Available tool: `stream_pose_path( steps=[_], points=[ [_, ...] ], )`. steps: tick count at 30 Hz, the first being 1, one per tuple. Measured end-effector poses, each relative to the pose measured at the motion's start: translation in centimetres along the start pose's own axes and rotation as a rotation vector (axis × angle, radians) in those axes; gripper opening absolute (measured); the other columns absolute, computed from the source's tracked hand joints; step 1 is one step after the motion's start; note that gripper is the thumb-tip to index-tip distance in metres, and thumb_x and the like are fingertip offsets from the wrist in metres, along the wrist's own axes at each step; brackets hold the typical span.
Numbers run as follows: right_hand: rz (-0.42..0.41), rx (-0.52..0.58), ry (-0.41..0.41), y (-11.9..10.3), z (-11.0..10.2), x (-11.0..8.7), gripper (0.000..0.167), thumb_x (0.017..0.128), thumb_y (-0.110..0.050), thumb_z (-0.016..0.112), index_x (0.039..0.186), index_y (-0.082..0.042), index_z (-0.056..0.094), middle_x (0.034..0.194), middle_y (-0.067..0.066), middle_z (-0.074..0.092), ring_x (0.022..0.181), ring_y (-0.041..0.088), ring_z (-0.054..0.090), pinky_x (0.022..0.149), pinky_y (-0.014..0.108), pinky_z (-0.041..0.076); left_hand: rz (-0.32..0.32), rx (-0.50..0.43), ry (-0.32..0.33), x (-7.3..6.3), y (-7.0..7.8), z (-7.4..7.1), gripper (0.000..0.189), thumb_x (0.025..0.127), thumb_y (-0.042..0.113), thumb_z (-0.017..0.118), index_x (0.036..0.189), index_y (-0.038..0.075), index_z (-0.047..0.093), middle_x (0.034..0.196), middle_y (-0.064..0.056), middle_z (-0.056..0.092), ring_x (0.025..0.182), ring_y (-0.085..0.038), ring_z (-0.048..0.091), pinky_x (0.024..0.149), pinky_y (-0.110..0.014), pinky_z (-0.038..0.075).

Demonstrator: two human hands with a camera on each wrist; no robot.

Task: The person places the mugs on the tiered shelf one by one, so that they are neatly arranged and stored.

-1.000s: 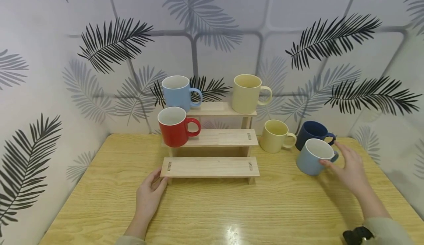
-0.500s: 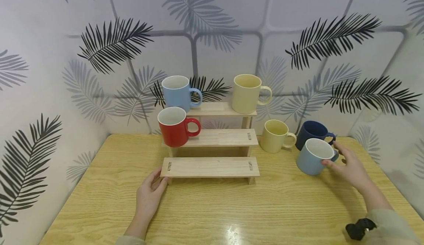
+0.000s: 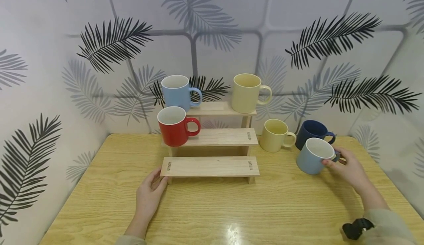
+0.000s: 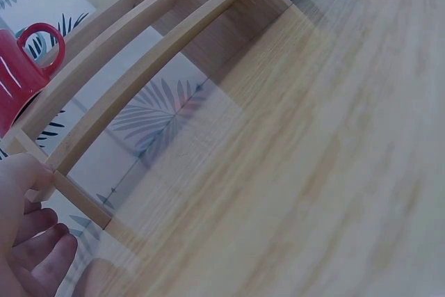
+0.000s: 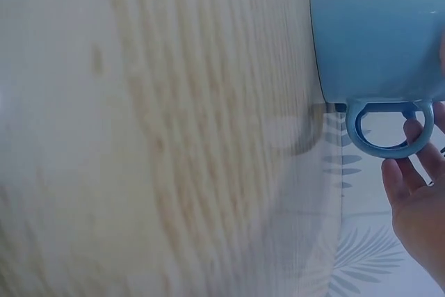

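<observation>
My right hand [image 3: 347,169] is at the handle of a light blue mug [image 3: 313,158] with a white inside, its thumb on the mug's side. In the right wrist view, a fingertip shows in the opening of the light blue mug's handle [image 5: 382,152]. The mug stands upright on the table at the right. My left hand [image 3: 150,193] pinches the left end of a three-step wooden stand [image 3: 210,167] at its lowest step; in the left wrist view the thumb [image 4: 31,170] lies at the plank's corner.
On the stand are a red mug [image 3: 173,129], a blue mug [image 3: 176,97] and a tall yellow mug [image 3: 245,95]. A shorter yellow mug [image 3: 272,138] and a navy mug [image 3: 306,131] stand on the table [image 3: 215,204], right of the stand. A patterned wall [image 3: 225,2] closes the back.
The right hand's fingers have drawn in from beside the navy mug's handle to the light blue mug's handle. The left hand and the mugs stay in place.
</observation>
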State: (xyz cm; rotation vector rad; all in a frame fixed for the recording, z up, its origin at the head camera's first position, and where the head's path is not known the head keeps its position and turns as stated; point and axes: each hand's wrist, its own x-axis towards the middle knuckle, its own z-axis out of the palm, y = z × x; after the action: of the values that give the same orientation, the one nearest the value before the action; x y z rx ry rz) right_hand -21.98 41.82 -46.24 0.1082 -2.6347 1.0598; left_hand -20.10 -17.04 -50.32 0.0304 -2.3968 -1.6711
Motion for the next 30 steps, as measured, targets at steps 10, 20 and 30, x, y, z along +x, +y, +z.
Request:
stream_pose_path(
  steps=[10, 20, 30],
  points=[
    [0.122, -0.053, 0.064, 0.0, -0.5, -1.1, 0.054, 0.088, -0.030, 0.071, 0.126, 0.004, 0.053, 0.121, 0.021, 0.051, 0.095, 0.002, 0.043, 0.068, 0.008, 0.041, 0.006, -0.001, 0.002, 0.1, -0.1, 0.0, 0.050, 0.092, 0.026, 0.066, 0.133, 0.000, 0.052, 0.132, -0.024, 0.052, 0.115, -0.035, 0.057, 0.092, -0.032, 0.051],
    [0.169, 0.042, 0.134, 0.5, -0.8, -2.2, 0.045, 0.091, -0.033, 0.067, 0.118, 0.003, 0.059, 0.090, -0.026, 0.053, 0.083, -0.010, 0.045, 0.064, 0.007, 0.043, 0.039, 0.018, 0.021, 0.1, -0.4, 0.2, 0.047, 0.093, 0.023, 0.065, 0.132, 0.000, 0.053, 0.129, -0.022, 0.055, 0.115, -0.033, 0.056, 0.090, -0.030, 0.052],
    [0.174, 0.218, 0.230, 0.7, -0.2, -2.7, 0.010, 0.093, -0.017, 0.065, 0.097, -0.007, 0.065, 0.084, -0.031, 0.057, 0.077, -0.012, 0.054, 0.062, 0.005, 0.047, 0.034, 0.025, 0.036, 0.1, -0.4, 0.3, 0.046, 0.092, 0.023, 0.066, 0.131, 0.000, 0.054, 0.128, -0.021, 0.057, 0.115, -0.033, 0.057, 0.090, -0.030, 0.052]
  ],
)
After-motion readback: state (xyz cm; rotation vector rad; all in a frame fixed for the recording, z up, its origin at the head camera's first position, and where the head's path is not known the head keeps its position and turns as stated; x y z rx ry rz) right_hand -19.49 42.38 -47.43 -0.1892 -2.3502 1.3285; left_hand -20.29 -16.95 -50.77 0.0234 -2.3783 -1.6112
